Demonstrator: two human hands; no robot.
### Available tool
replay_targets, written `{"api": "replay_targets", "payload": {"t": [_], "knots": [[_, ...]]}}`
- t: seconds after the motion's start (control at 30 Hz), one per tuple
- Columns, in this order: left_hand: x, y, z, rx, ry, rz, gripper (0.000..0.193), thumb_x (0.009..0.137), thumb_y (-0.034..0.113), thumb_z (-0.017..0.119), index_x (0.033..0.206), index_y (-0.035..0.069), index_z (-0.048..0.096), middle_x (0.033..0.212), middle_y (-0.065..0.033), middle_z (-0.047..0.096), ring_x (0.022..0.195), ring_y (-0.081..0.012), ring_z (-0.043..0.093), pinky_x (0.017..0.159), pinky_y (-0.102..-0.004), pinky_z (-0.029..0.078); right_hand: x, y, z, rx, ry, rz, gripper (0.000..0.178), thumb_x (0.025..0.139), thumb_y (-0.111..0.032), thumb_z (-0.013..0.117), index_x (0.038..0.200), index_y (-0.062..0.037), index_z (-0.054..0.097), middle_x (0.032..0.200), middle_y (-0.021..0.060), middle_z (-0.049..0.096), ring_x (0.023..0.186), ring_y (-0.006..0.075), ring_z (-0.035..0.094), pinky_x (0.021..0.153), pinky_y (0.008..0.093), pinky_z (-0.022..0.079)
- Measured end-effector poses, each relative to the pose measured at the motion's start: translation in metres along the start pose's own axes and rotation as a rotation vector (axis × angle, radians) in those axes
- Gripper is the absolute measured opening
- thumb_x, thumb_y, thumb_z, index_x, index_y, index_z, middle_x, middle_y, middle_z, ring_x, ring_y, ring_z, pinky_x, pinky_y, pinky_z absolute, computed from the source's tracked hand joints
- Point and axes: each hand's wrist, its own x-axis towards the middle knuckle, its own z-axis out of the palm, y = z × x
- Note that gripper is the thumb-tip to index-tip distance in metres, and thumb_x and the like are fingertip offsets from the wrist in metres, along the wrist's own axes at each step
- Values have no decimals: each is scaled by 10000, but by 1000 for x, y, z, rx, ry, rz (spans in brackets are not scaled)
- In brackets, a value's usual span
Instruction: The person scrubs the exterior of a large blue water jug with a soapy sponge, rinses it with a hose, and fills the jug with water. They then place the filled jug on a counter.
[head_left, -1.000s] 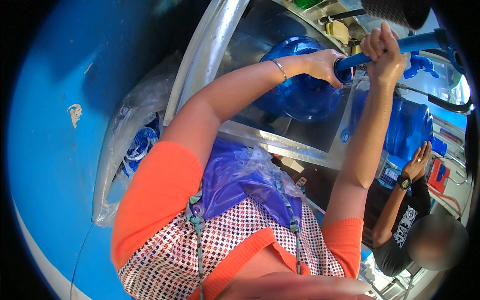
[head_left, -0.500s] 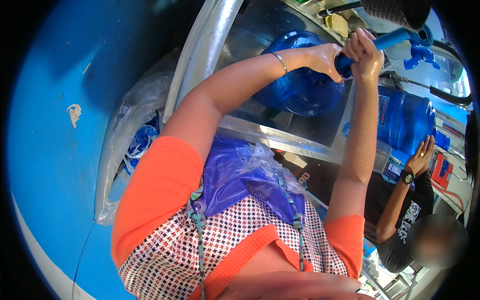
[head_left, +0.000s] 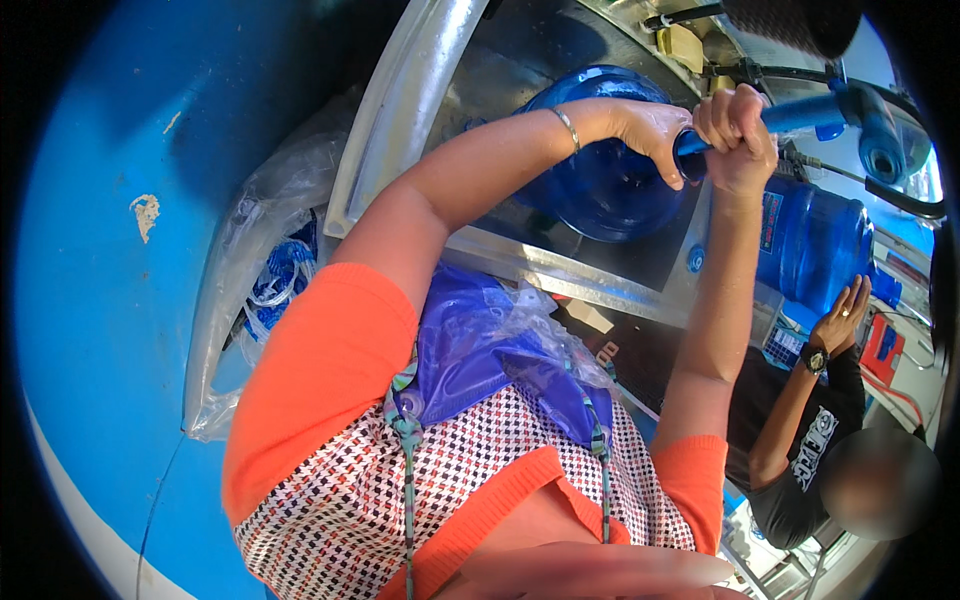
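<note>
"Which thing is the largest?"
"It is the blue surface [head_left: 100,330], to the left of the metal basin [head_left: 570,282]. The basin is second, with a broad bright rim."
"And after the basin?"
"Beside its near left corner there is a clear bag [head_left: 268,195], with blue things [head_left: 278,283] inside. In the basin, between the near edge and the far edge, is the jug [head_left: 605,205], blue and see-through. Whether it is upright or tilted, I cannot tell. Toward the right, beyond the basin, is a second jug [head_left: 815,240]."
"Which is smaller than these?"
"The blue tube [head_left: 800,115]. Its end enters the mouth of the jug; how deep, I cannot see."
"And the hands?"
"The right hand [head_left: 735,138] has its fingers closed around the tube. The left hand [head_left: 652,135] grips the jug at its mouth, with thumb and fingers bent around. A co-worker's hand [head_left: 838,316] is at the second jug."
"The smallest?"
"A yellow block [head_left: 680,47] near the far edge, then the bracelet [head_left: 567,131] on the left wrist."
</note>
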Motion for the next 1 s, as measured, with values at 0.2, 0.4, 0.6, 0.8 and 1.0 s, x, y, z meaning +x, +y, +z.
{"api": "replay_targets", "payload": {"t": [0.2,0.4,0.6,0.8,1.0], "knots": [[-13,36,66,486,1021,93,782,625,259,810,1252,50,393,1138,-196,486,1085,-386,465,942,-472,363,10,11,5,-197,648,-283,381,936,-290,607,662,-102,420,553,-24,340,483,103,294,474,275,242],[-9,17,4,126,244,121,754,570,323,890,1139,-12,527,1124,-206,579,1062,-354,564,905,-400,453,0,-1,11,-123,189,-51,370,923,-264,600,649,-105,410,559,-35,318,499,93,291,482,268,232],[3,10,-6,137,314,-20,541,597,274,837,1014,-11,643,995,-199,690,972,-332,655,828,-380,495,26,23,16,-102,598,-323,303,849,-185,740,687,-73,509,555,-11,438,461,88,381,447,244,272],[9,-9,-17,553,287,66,491,669,277,795,1045,10,627,1031,-172,679,1026,-323,631,877,-369,490,30,23,31,-829,494,-268,186,875,-117,671,723,-14,636,622,-33,549,552,31,461,490,227,333],[-12,-10,-36,127,343,-30,563,610,237,855,1089,28,645,1066,-155,674,1050,-264,609,939,-373,460,48,11,36,-999,227,-31,288,881,-264,660,742,-20,597,649,20,503,589,140,455,541,304,330]]}}
